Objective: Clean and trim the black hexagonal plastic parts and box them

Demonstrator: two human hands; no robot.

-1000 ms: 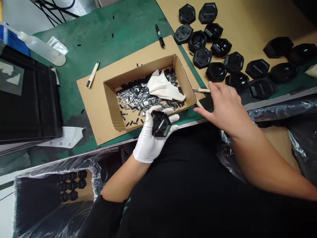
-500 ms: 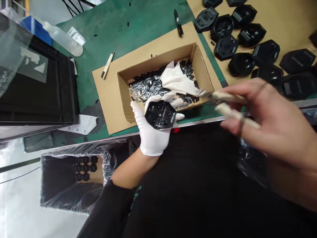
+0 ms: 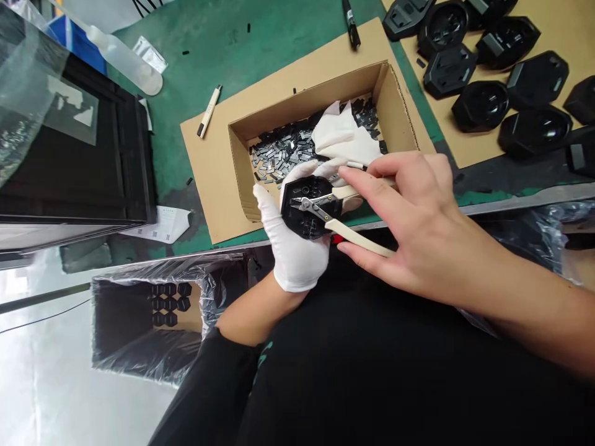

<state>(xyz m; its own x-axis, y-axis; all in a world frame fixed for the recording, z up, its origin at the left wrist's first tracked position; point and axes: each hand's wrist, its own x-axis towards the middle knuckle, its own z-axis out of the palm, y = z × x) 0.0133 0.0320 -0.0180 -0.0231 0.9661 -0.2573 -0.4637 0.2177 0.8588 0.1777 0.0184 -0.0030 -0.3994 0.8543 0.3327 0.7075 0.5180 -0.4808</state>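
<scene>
In a white glove, my left hand [image 3: 297, 257] is closed around a black six-sided plastic housing [image 3: 292, 214], its hollow inner side turned up. My bare right hand [image 3: 404, 217] grips a pair of pliers [image 3: 357, 238] with cream handles, spread partly apart. The metal jaws lie over the inside of the housing; whether they touch it I cannot tell. Just behind both hands stands an open cardboard box [image 3: 239, 167] with many small dark strips [image 3: 279, 155] and a white glove or cloth [image 3: 344, 136] lying in it.
At the right, several black housings [image 3: 450, 71] lie on cardboard. A black marker [image 3: 351, 25], a pale pen [image 3: 209, 111] and a squeeze bottle [image 3: 130, 65] lie on the green bench. A black cabinet [image 3: 93, 142] stands left. Below the bench edge is a plastic-lined box [image 3: 123, 328] holding housings.
My right hand has moved left with the pliers, from the right end of the box to over the housing. The left hand still holds the housing; the view has shifted slightly.
</scene>
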